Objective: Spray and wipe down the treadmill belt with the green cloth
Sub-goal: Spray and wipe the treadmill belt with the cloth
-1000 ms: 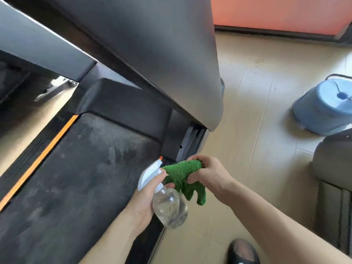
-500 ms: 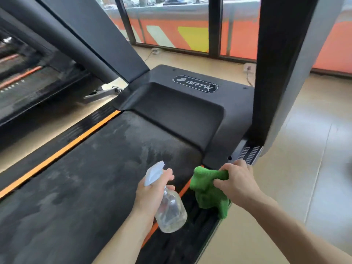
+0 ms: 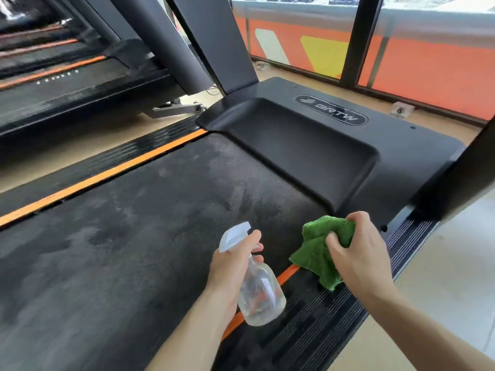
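Left hand (image 3: 230,266) grips the spray bottle (image 3: 258,295), nozzle aimed over the dusty treadmill belt (image 3: 128,236) — right hand (image 3: 356,253) holds the green cloth (image 3: 318,250) bunched, ready to wipe.

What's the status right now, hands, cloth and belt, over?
Left hand grips clear plastic spray bottle. Right hand holds bunched green cloth. Dark treadmill belt smudged, nothing in the way.

Beige tiled floor (image 3: 452,277); tall windows (image 3: 428,36) with dark frames, orange and yellow panels behind; a second treadmill (image 3: 67,84) alongside at left; daylight throughout.
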Action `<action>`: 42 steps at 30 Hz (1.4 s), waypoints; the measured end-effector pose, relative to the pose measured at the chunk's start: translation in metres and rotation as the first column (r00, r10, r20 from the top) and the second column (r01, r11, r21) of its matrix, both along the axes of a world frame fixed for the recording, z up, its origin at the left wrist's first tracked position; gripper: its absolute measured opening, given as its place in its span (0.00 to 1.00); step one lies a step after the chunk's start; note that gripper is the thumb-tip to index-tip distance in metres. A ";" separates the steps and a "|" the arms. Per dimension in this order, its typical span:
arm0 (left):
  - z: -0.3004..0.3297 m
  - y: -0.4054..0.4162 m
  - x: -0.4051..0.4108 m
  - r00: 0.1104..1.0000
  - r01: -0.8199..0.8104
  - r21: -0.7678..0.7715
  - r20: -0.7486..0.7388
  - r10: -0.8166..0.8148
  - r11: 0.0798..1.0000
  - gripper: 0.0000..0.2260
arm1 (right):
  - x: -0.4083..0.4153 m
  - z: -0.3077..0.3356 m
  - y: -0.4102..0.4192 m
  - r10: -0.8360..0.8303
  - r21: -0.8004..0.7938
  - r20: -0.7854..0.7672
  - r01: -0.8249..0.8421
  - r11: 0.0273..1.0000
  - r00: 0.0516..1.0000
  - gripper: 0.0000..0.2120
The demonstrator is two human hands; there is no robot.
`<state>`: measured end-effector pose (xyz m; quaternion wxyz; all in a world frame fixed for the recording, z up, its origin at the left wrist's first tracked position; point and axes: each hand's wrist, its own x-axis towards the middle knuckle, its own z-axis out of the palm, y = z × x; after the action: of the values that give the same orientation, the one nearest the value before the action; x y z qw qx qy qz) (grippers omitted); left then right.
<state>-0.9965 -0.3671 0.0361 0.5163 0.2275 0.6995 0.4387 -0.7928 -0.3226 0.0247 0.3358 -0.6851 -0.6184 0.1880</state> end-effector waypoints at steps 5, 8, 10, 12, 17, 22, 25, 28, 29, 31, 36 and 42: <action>-0.010 0.004 -0.007 0.998 -0.007 -0.045 0.061 0.010 0.999 0.10 | -0.003 -0.027 -0.001 0.023 -0.035 0.087 -0.020 0.999 0.996 0.18; -0.011 0.007 -0.004 0.991 -0.050 -0.064 0.122 0.058 0.997 0.08 | -0.005 -0.037 0.000 0.046 0.031 0.164 -0.052 0.998 0.985 0.19; -0.010 0.012 -0.002 0.990 -0.071 -0.045 0.120 0.076 0.996 0.05 | -0.007 -0.045 0.000 0.059 0.092 0.238 -0.083 0.992 0.969 0.20; -0.011 0.016 -0.001 0.988 -0.095 -0.033 0.122 0.099 0.995 0.05 | -0.007 -0.052 0.000 0.057 0.142 0.280 -0.100 0.985 0.958 0.20; -0.015 0.022 -0.007 0.973 -0.201 -0.038 0.105 0.204 0.979 0.08 | -0.004 -0.059 0.003 0.062 0.193 0.321 -0.130 0.973 0.945 0.22; -0.018 0.018 -0.020 0.975 -0.217 -0.065 0.044 0.220 0.974 0.09 | -0.004 -0.061 0.003 0.056 0.215 0.347 -0.137 0.967 0.936 0.21; -0.014 0.011 -0.028 0.976 -0.218 -0.066 -0.003 0.218 0.974 0.08 | -0.004 -0.062 0.003 0.054 0.208 0.370 -0.139 0.968 0.927 0.21; -0.009 0.001 -0.037 0.983 -0.180 -0.061 -0.049 0.177 0.982 0.10 | -0.005 -0.062 0.002 0.056 0.209 0.374 -0.143 0.967 0.926 0.21; -0.005 -0.003 -0.041 0.982 -0.184 -0.061 -0.059 0.181 0.981 0.10 | -0.005 -0.061 0.002 0.058 0.210 0.376 -0.145 0.967 0.925 0.21; 0.000 -0.008 -0.050 0.977 -0.199 -0.053 -0.083 0.195 0.978 0.09 | -0.005 -0.061 0.002 0.057 0.206 0.377 -0.144 0.968 0.924 0.21; 0.010 -0.030 -0.067 0.966 -0.225 -0.070 -0.145 0.213 0.972 0.10 | -0.005 -0.061 0.003 0.047 0.183 0.398 -0.130 0.974 0.916 0.21; 0.019 -0.047 -0.071 0.963 -0.195 -0.093 -0.207 0.172 0.976 0.09 | -0.007 -0.053 0.000 0.069 0.138 0.406 -0.136 0.981 0.911 0.20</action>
<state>-1.0672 -0.4146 0.0554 0.4134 0.1745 0.7889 0.4199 -0.7994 -0.3229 -0.0281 0.2472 -0.6457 -0.7224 0.0107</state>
